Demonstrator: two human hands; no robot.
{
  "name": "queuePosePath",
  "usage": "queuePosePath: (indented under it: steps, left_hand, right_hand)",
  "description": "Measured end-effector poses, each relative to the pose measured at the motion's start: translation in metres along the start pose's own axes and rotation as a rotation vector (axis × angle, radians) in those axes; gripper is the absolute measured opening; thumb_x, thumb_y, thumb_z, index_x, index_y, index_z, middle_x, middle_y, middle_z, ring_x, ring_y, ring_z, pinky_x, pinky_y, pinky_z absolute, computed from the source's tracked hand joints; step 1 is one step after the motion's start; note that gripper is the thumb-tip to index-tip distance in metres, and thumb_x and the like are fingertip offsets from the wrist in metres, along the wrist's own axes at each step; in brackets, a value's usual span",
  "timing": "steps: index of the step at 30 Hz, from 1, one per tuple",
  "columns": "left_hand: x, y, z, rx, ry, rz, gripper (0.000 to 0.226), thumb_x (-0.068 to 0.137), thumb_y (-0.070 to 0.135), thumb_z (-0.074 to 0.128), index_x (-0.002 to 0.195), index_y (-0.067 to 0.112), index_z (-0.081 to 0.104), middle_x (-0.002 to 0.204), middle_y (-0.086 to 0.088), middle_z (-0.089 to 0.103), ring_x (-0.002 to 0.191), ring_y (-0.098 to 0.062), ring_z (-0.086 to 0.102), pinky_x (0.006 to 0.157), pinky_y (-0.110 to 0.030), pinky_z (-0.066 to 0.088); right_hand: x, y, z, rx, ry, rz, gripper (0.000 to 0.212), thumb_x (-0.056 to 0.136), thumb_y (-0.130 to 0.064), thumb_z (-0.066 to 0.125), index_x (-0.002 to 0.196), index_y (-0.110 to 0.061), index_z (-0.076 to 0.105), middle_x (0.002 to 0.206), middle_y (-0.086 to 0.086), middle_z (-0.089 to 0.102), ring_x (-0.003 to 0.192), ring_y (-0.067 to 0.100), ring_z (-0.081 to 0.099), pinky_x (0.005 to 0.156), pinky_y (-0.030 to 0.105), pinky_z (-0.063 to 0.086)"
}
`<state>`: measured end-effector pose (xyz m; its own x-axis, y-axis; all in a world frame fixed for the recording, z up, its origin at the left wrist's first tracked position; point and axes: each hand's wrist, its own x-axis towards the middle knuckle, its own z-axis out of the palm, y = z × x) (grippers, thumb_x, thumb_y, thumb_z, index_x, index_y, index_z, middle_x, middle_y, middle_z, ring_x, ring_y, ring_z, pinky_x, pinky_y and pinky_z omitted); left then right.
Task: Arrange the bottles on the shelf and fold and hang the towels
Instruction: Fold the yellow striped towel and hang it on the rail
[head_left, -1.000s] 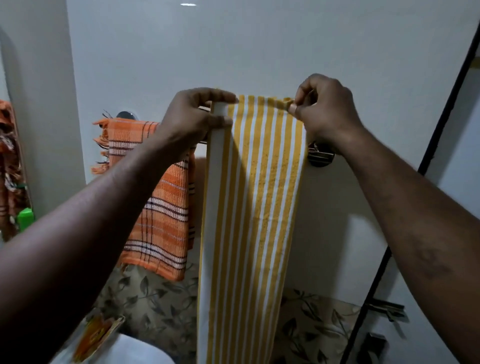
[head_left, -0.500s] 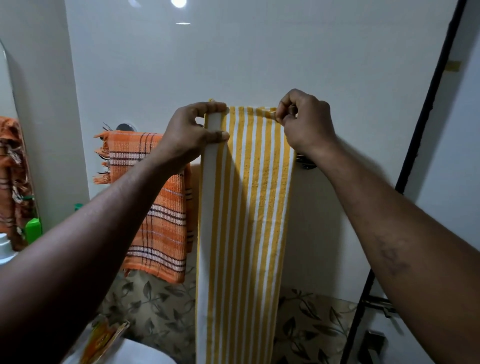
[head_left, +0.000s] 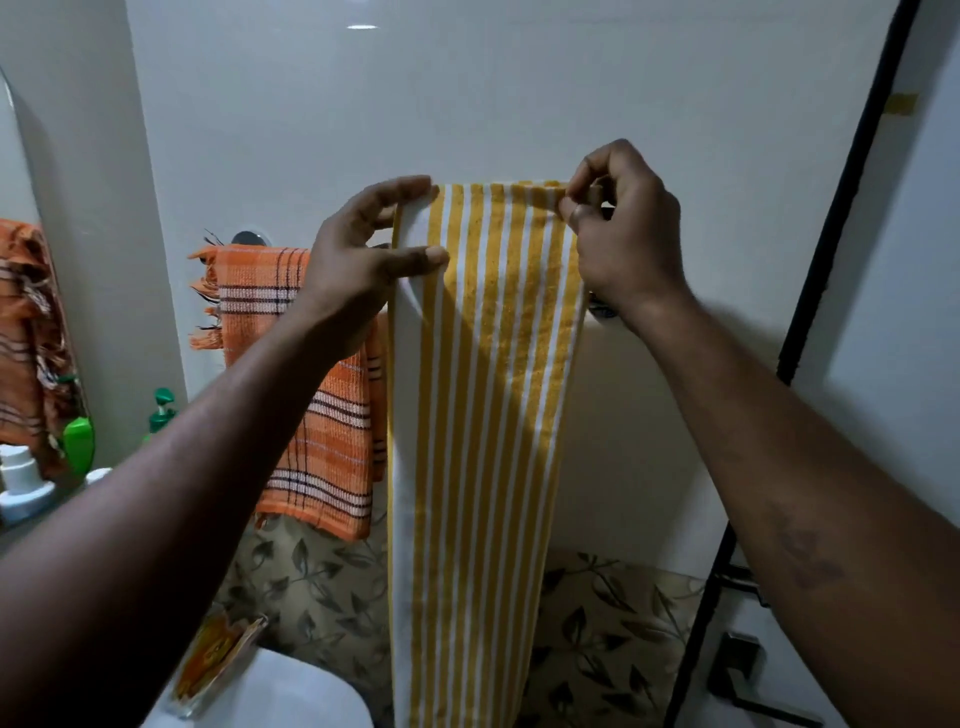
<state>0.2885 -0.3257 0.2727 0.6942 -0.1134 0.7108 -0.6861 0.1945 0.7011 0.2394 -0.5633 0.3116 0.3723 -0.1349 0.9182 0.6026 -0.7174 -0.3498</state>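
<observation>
Yellow-and-white striped terry towel (head_left: 483, 415) hangs straight down against the white wall, long axis vertical, with its folded top edge level with both hands. Left hand (head_left: 358, 254) loosely clasps the top-left corner, index over the fold and thumb pressed on the white edge band. Right hand (head_left: 623, 234) pinches the top-right corner with curled fingertips (head_left: 569, 202). Both grips sit at the top, so the whole length drops below them. Neither hand is nearer; each has one corner. The rail itself is hidden behind the fold, and only the chrome wall mount (head_left: 249, 238) shows, so can't tell if the towel is seated. Orange checked woven towel (head_left: 322, 415) already hangs just beside its left edge. Likely next: check the top is level, then let go and smooth downward.
</observation>
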Motion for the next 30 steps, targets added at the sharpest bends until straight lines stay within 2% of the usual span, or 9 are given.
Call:
queuePosePath:
  steps: [3, 6, 8, 10, 17, 20, 23, 26, 30]
  left_hand:
    - [-0.018, 0.008, 0.002, -0.240, -0.034, -0.072, 0.067, 0.081, -0.011, 0.077, 0.139, 0.017, 0.062, 0.131, -0.020, 0.068, 0.111, -0.032, 0.072, 0.092, -0.041, 0.060]
    - [-0.035, 0.011, 0.005, -0.266, -0.137, -0.135, 0.048, 0.083, -0.006, 0.073, 0.125, 0.018, 0.068, 0.117, -0.010, 0.075, 0.093, -0.022, 0.073, 0.079, -0.035, 0.060]
    - [-0.045, 0.012, 0.006, -0.284, -0.206, -0.156, 0.030, 0.079, -0.001, 0.072, 0.102, 0.018, 0.077, 0.100, -0.003, 0.076, 0.086, -0.018, 0.071, 0.079, -0.032, 0.059]
    - [-0.052, 0.011, 0.010, -0.284, -0.239, -0.158, 0.026, 0.078, -0.001, 0.070, 0.094, 0.016, 0.081, 0.098, -0.001, 0.077, 0.090, -0.015, 0.071, 0.085, -0.030, 0.060]
    - [-0.077, 0.007, 0.034, -0.090, -0.234, -0.077, 0.038, 0.082, -0.001, 0.076, 0.119, 0.007, 0.073, 0.124, -0.007, 0.076, 0.117, -0.020, 0.071, 0.091, -0.026, 0.057]
    - [-0.093, 0.009, 0.043, -0.048, -0.278, -0.083, 0.040, 0.084, 0.000, 0.074, 0.123, 0.010, 0.072, 0.126, -0.006, 0.076, 0.117, -0.025, 0.072, 0.092, -0.034, 0.060]
    - [-0.109, 0.007, 0.050, -0.048, -0.382, -0.141, 0.042, 0.090, -0.007, 0.066, 0.129, 0.008, 0.067, 0.123, 0.001, 0.076, 0.111, -0.023, 0.074, 0.089, -0.032, 0.062]
    - [-0.123, -0.002, 0.055, -0.046, -0.463, -0.203, 0.045, 0.092, -0.002, 0.067, 0.135, 0.006, 0.062, 0.135, -0.011, 0.069, 0.117, -0.034, 0.070, 0.094, -0.044, 0.062]
    - [-0.142, -0.015, 0.064, -0.038, -0.410, -0.236, 0.044, 0.090, -0.007, 0.068, 0.132, 0.010, 0.066, 0.137, -0.013, 0.068, 0.120, -0.040, 0.068, 0.099, -0.054, 0.058]
  right_hand:
    - [-0.019, -0.006, -0.011, 0.131, 0.056, 0.037, 0.018, 0.090, -0.004, 0.068, 0.092, -0.019, 0.058, 0.078, -0.017, 0.059, 0.072, -0.005, 0.054, 0.071, 0.016, 0.048]
    - [-0.033, -0.008, -0.020, 0.147, 0.062, 0.015, 0.022, 0.090, 0.001, 0.064, 0.091, -0.020, 0.058, 0.080, -0.018, 0.059, 0.076, -0.005, 0.056, 0.074, 0.019, 0.052]
    - [-0.040, -0.005, -0.024, 0.138, 0.057, 0.011, 0.026, 0.088, 0.006, 0.059, 0.091, -0.020, 0.060, 0.081, -0.016, 0.061, 0.080, -0.001, 0.061, 0.078, 0.025, 0.056]
    - [-0.046, -0.001, -0.028, 0.133, 0.037, 0.032, 0.028, 0.086, 0.007, 0.057, 0.092, -0.020, 0.061, 0.084, -0.016, 0.063, 0.084, 0.005, 0.064, 0.082, 0.031, 0.058]
    - [-0.073, 0.018, -0.047, 0.148, -0.018, 0.141, 0.044, 0.080, 0.013, 0.049, 0.078, -0.030, 0.060, 0.082, -0.016, 0.064, 0.082, 0.000, 0.061, 0.085, 0.038, 0.058]
    - [-0.090, 0.025, -0.055, 0.079, -0.023, 0.153, 0.039, 0.079, 0.011, 0.047, 0.080, -0.024, 0.064, 0.083, -0.015, 0.067, 0.081, 0.003, 0.063, 0.084, 0.041, 0.056]
    - [-0.115, 0.031, -0.064, -0.011, -0.082, 0.159, 0.032, 0.088, 0.006, 0.054, 0.085, -0.022, 0.068, 0.088, -0.015, 0.070, 0.079, 0.009, 0.065, 0.078, 0.034, 0.057]
    - [-0.142, 0.037, -0.066, -0.057, -0.131, 0.178, 0.033, 0.088, 0.004, 0.061, 0.088, -0.028, 0.070, 0.093, -0.017, 0.072, 0.085, 0.004, 0.067, 0.084, 0.028, 0.060]
    - [-0.168, 0.052, -0.068, 0.033, -0.040, 0.256, 0.036, 0.084, 0.002, 0.070, 0.090, -0.033, 0.066, 0.094, -0.017, 0.071, 0.091, 0.005, 0.069, 0.086, 0.040, 0.062]
